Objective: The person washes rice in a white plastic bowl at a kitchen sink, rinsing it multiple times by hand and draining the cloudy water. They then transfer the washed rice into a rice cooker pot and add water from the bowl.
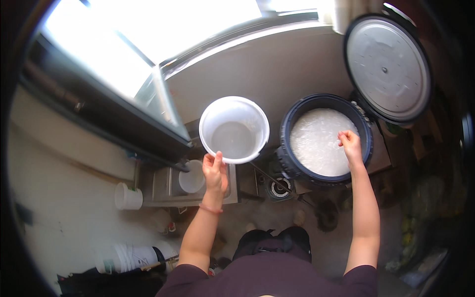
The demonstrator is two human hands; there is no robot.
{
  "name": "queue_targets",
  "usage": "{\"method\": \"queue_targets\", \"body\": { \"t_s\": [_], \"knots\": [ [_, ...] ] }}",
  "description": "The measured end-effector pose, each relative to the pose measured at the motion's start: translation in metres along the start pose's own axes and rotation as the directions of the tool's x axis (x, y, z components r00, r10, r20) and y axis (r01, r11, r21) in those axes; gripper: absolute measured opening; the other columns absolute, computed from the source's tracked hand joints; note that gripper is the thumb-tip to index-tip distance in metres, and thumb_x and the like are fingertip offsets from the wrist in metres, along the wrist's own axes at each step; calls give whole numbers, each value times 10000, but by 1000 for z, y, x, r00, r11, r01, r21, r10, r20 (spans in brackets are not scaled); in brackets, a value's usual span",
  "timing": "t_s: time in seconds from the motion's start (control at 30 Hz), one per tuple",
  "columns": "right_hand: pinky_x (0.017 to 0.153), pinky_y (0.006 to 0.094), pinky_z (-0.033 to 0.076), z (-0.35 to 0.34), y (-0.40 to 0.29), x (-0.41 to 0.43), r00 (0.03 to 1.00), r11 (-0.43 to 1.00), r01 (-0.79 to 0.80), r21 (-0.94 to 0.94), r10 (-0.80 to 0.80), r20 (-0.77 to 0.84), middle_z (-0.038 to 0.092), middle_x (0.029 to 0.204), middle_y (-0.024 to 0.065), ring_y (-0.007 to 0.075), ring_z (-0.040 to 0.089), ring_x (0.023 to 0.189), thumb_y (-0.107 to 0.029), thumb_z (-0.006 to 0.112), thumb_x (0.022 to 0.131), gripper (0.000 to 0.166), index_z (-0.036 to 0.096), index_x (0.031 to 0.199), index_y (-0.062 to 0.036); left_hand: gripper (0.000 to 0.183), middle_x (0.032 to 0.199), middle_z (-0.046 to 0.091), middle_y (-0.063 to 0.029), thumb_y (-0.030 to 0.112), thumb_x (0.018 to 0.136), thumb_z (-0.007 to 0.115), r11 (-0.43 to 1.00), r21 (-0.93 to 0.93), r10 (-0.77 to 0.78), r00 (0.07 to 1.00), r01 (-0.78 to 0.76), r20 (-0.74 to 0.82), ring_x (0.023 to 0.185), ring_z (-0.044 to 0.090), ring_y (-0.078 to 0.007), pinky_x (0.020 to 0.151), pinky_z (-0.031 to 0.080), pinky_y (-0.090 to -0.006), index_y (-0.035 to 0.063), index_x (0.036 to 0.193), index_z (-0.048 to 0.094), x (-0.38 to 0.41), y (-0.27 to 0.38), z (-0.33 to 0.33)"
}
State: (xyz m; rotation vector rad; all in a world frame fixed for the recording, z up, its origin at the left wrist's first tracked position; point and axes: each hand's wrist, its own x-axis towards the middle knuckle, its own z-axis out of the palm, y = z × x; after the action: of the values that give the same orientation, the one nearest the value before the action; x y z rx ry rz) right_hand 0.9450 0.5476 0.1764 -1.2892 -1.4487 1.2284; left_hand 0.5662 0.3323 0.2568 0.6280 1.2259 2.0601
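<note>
My left hand (215,174) grips the near rim of a white plastic bucket (234,130), its thumb over the edge. The bucket's inside shows and looks bare. To the right stands a large round cooker (284,137) with a dark blue rim, full of what looks like white cooked rice (323,143). Above the rice, at the right side, is my right hand (349,143), its fingers curled together; whether anything small is between them cannot be told. The cooker's round metal-lined lid (387,70) is raised on its hinge at the far right.
A metal sink (159,185) with a white container (192,176) in it lies left of my left arm. Another white bucket (128,196) is beyond its left end. An open window sash (163,100) juts in from the upper left. A gas burner (280,186) sits below the cooker's left side. Stacked white buckets (135,257) lie lower left.
</note>
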Motion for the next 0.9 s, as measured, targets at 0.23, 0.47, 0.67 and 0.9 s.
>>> {"method": "queue_targets", "body": {
  "t_s": [0.23,0.47,0.67,0.9],
  "knots": [
    [969,384,398,110,-78,-67,897,834,416,-363,-442,13,605,1127,140,310,534,1119,-113,620,845,272,603,1099,-16,188,691,515,37,187,881,680,985,-95,-171,900,145,-401,590,470,-65,571,412,-225,119,838,509,-47,81,-150],
    [878,248,441,287,-118,-160,955,973,186,139,-212,207,629,1036,60,117,575,957,-39,558,898,203,603,1087,19,314,615,481,24,228,809,752,920,180,-172,770,349,-614,495,426,-78,460,379,-234,102,703,485,57,123,-320],
    [827,251,474,407,-101,-180,906,988,68,139,-120,405,667,945,67,120,618,892,-51,567,906,164,621,1040,26,350,593,466,23,268,798,767,836,297,-241,795,461,-558,473,411,-86,475,406,-244,110,671,482,149,120,-362],
    [615,284,511,612,-45,-69,754,990,141,5,-111,647,666,975,101,155,617,630,-103,529,926,258,595,1159,-14,337,613,492,23,266,789,773,767,275,-420,777,580,-468,482,430,-68,468,412,-238,92,705,498,171,126,-382]
  ]
}}
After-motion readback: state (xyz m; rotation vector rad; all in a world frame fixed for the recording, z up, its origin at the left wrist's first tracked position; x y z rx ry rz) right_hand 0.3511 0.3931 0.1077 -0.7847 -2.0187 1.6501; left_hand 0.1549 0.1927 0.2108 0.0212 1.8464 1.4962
